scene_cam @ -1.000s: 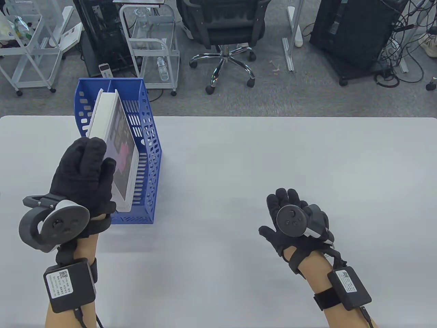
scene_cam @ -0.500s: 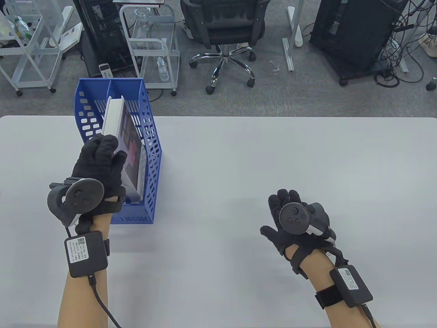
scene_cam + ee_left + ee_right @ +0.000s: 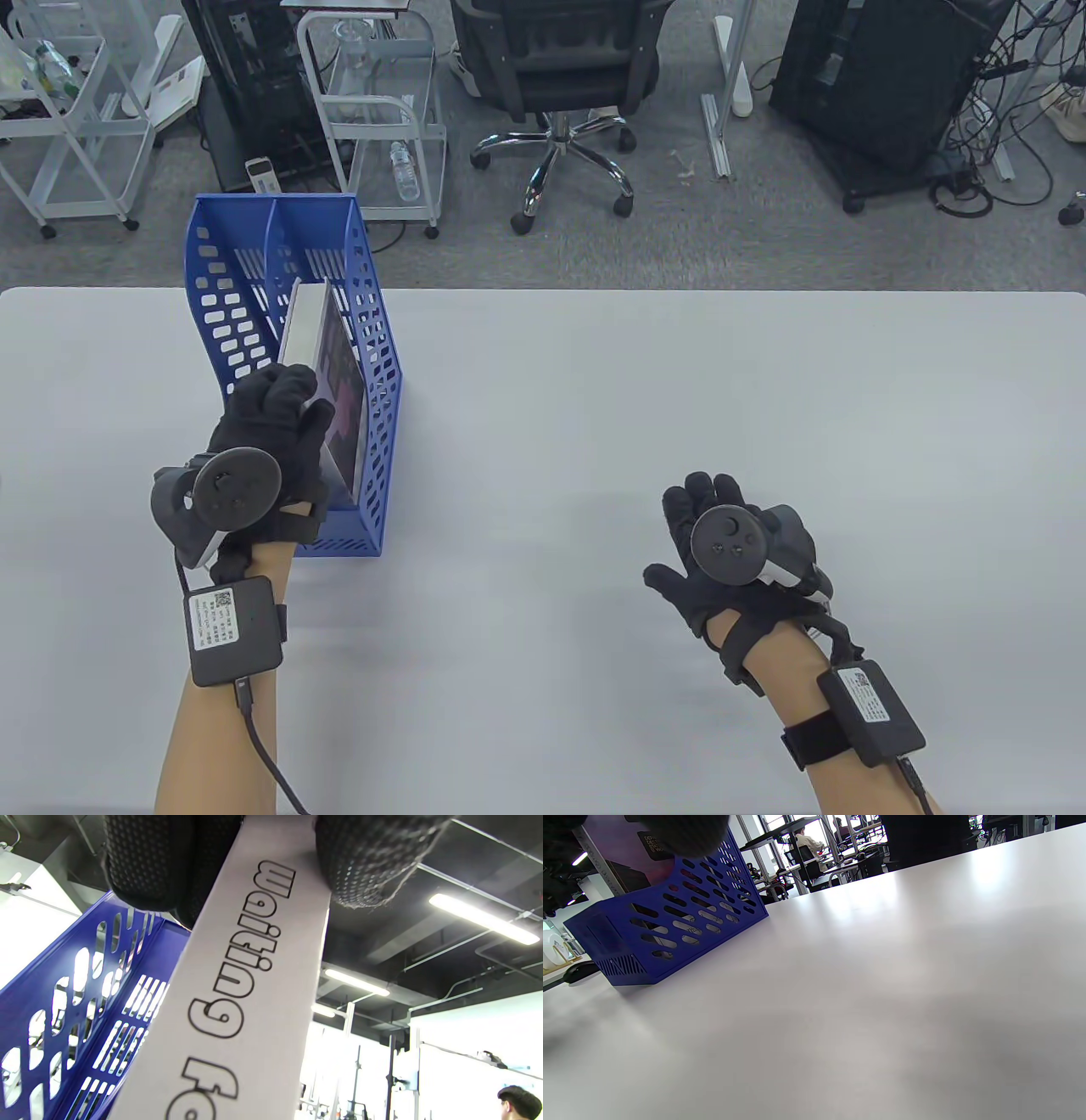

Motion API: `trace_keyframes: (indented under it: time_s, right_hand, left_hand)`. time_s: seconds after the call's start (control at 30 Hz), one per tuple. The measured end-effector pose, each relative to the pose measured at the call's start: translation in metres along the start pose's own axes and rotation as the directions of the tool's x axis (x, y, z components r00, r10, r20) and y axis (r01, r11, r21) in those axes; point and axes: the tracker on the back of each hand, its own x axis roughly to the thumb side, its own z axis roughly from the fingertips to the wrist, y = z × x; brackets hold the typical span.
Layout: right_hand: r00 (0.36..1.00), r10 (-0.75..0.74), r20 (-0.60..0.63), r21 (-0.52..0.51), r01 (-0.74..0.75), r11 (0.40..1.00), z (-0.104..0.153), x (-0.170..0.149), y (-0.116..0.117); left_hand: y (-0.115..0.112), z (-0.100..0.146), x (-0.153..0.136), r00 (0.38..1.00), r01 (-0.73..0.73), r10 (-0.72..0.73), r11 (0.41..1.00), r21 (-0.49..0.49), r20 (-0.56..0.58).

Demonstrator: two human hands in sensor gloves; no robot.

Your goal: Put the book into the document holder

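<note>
A blue perforated document holder (image 3: pixel 383 382) stands on the white table (image 3: pixel 679 407) at the left. My left hand (image 3: pixel 276 424) grips a white book (image 3: pixel 327 373) by its spine and holds it on edge inside the holder's right compartment. In the left wrist view my gloved fingers (image 3: pixel 144 861) pinch the book's white spine (image 3: pixel 237 984) with outlined lettering, the holder's wall (image 3: pixel 68 1005) beside it. My right hand (image 3: pixel 713 543) rests flat on the table with fingers spread, holding nothing. The right wrist view shows the holder (image 3: pixel 666 925) with the book's cover (image 3: pixel 623 849) above it.
An office chair (image 3: pixel 560 76), white wire carts (image 3: pixel 373 110) and black cabinets (image 3: pixel 882 76) stand on the floor beyond the table's far edge. The table surface spreads wide between the holder and my right hand.
My left hand has moved forward and down with the book, which has sunk deeper into the holder's right compartment. My right hand has stayed in place.
</note>
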Motion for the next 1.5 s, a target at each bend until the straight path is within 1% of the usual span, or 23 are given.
trace_keyframes:
  time_s: [0.07,0.2,0.57,0.83,0.87,0.93,1.0,1.03,1.1,1.17,1.23,1.27,1.33,1.37,1.43,1.47,1.5]
  right_hand:
    - [1.000,-0.001,0.003,-0.001,0.001,1.000,0.000,0.000,0.000]
    - [1.000,-0.005,0.006,0.004,0.005,1.000,0.000,0.001,0.002]
    - [1.000,-0.013,0.000,0.022,0.013,1.000,-0.001,0.000,0.004]
    - [1.000,-0.013,0.000,0.022,0.013,1.000,-0.001,0.000,0.004]
    - [1.000,-0.014,0.001,0.024,0.014,1.000,-0.001,0.000,0.004]
    - [1.000,-0.015,0.003,0.025,0.015,1.000,-0.001,0.000,0.004]
    - [1.000,-0.016,0.004,0.023,0.016,1.000,-0.001,0.000,0.003]
    - [1.000,-0.017,0.005,0.022,0.017,1.000,-0.001,0.000,0.003]
    - [1.000,-0.017,0.006,0.020,0.017,1.000,-0.002,0.000,0.003]
    - [1.000,-0.014,0.005,0.020,0.014,1.000,-0.002,-0.001,0.003]
    - [1.000,-0.016,0.004,0.017,0.016,1.000,-0.002,-0.001,0.002]
    - [1.000,-0.017,0.004,0.016,0.017,1.000,-0.002,-0.001,0.002]
    - [1.000,-0.016,0.005,0.013,0.016,1.000,-0.001,0.000,0.002]
    - [1.000,-0.018,0.006,0.010,0.018,1.000,-0.001,0.001,0.001]
    - [1.000,-0.021,0.012,0.004,0.020,1.000,-0.001,0.002,0.001]
    - [1.000,-0.021,0.016,0.002,0.020,1.000,-0.001,0.003,0.000]
    - [1.000,-0.018,0.019,0.000,0.018,1.000,-0.001,0.004,0.000]
  left_hand:
    - [0.000,0.003,0.000,1.000,-0.014,0.014,1.000,0.008,-0.001]
    - [-0.002,0.006,0.002,1.000,0.013,-0.013,1.000,0.002,0.005]
    - [-0.011,-0.002,0.000,0.999,-0.005,0.004,1.000,-0.028,-0.039]
    - [-0.010,-0.001,-0.004,0.999,0.004,-0.006,0.999,-0.032,-0.045]
    - [-0.008,0.000,-0.004,0.999,0.016,-0.016,1.000,-0.011,-0.044]
    - [-0.003,-0.001,-0.001,0.999,0.010,-0.010,1.000,-0.009,-0.043]
    - [0.006,-0.001,0.005,0.999,-0.013,0.014,0.999,0.031,-0.047]
    - [0.014,-0.003,0.013,0.998,-0.037,0.039,0.998,0.047,-0.046]
    - [0.024,-0.005,0.030,0.998,-0.055,0.056,0.998,0.041,-0.032]
    - [0.031,-0.006,0.050,0.999,-0.039,0.039,0.999,0.009,-0.023]
    - [0.034,-0.007,0.071,0.999,-0.026,0.024,0.998,-0.063,-0.020]
    - [0.033,-0.007,0.080,0.999,-0.029,0.024,0.990,-0.135,-0.040]
    - [0.027,-0.003,0.094,0.991,-0.104,0.068,0.937,-0.332,-0.118]
    - [0.024,0.001,0.098,0.983,-0.158,0.110,0.913,-0.376,-0.146]
    - [0.016,0.011,0.103,0.955,-0.288,0.233,0.876,-0.387,-0.182]
    - [0.011,0.017,0.105,0.943,-0.326,0.262,0.856,-0.402,-0.206]
    - [0.005,0.023,0.107,0.937,-0.343,0.266,0.827,-0.446,-0.228]
